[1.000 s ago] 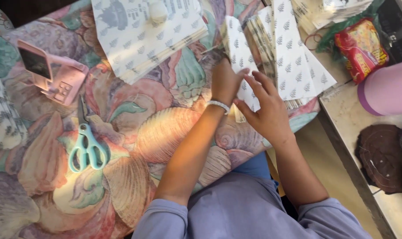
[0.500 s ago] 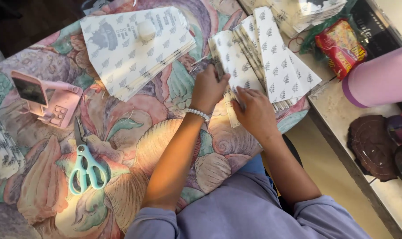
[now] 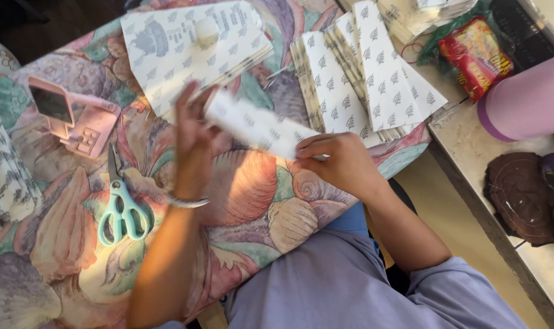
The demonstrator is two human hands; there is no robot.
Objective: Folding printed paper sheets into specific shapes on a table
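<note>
White patterned paper strip point(image 3: 259, 127) spans between both hands above the desk point(image 3: 240, 201), its long axis slanting from upper left to lower right. Left hand point(image 3: 195, 131), fingers spread, holds its far end; right hand point(image 3: 338, 161) pinches the near end.

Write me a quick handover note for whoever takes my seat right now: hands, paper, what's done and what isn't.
Left hand and right hand hold one folded patterned paper strip between them above the shell-print tablecloth.
Folded paper pieces are stacked fanned out behind the right hand; flat sheets lie behind the left hand.
Teal scissors lie untouched left of the left forearm.
Left: the held strip is not yet on the stack.
</note>
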